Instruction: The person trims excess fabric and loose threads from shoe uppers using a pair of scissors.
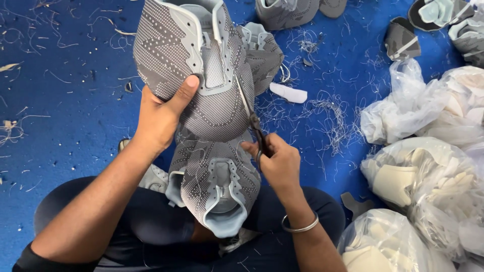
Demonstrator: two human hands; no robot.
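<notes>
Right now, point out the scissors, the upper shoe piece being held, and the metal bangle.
scissors [250, 112]: head view, on the blades beside the fabric.
grey knit shoe upper [166, 45]: head view, on its patterned side panel.
metal bangle [300, 227]: head view, on the band at the right wrist.

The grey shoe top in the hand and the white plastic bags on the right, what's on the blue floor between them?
In the head view, between the shoe upper and the plastic bags, the blue floor holds loose thread clippings and a small white scrap.
</notes>
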